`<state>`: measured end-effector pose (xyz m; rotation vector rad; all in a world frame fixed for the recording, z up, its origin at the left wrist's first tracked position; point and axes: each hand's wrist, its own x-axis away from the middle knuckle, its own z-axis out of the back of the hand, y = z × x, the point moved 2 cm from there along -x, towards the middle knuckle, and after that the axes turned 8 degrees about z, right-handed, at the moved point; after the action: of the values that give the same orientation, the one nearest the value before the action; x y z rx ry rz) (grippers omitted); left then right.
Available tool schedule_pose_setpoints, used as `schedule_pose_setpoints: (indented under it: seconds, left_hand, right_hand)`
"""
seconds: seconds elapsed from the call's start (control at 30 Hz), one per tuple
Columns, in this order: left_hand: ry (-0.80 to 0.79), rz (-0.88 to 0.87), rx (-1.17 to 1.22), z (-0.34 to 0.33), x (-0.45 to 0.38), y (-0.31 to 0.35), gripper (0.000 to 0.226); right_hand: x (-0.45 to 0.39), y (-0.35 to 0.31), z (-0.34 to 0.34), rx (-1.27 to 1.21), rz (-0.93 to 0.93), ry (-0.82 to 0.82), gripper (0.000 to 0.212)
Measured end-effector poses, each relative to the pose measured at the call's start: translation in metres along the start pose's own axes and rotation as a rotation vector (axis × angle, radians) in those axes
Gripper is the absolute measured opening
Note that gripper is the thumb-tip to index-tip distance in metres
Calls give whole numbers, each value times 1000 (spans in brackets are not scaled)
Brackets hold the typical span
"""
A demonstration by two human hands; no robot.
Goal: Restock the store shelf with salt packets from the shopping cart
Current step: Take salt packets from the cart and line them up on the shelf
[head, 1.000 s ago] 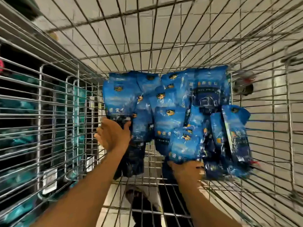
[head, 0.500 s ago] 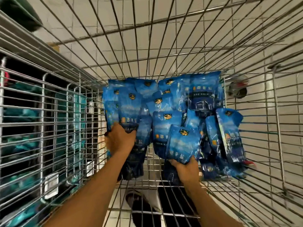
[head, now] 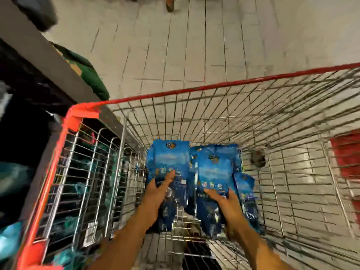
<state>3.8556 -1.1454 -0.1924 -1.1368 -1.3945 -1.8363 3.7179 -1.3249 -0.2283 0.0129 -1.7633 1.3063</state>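
Both my hands are inside the wire shopping cart (head: 196, 89) with its red rim. My left hand (head: 158, 189) grips the lower part of a blue salt packet (head: 168, 160) and holds it upright. My right hand (head: 224, 199) grips a second blue salt packet (head: 213, 170), with its thumb across the front. More blue packets (head: 246, 193) lie under and to the right of the held ones, partly hidden by them. The image is blurred by motion.
A store shelf (head: 48, 61) runs along the left of the cart, with dark green bags (head: 87, 75) on its ledge and teal packets (head: 11, 178) lower down. Tiled floor lies beyond the cart. A red object (head: 345, 152) shows through the right wall.
My view has lifted, so the cart's red rim and the floor beyond now show. Both hands have raised a packet each off the pile toward me.
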Motion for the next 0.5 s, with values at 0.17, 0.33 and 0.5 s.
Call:
schedule_pose_setpoints:
  seconds: [0.17,0.33,0.5]
  left_hand:
    - [-25,-158,103,31,101,57,117]
    - [-38,-406,203,80,212,92,63]
    - [-10,-667,279,134,322,116,44]
  right_hand:
    - [65,-92,-17,21,152,-31,104]
    - [148,-170,-40,5,305,-52,108]
    - [231,-248,-82,-60,517,-207,95]
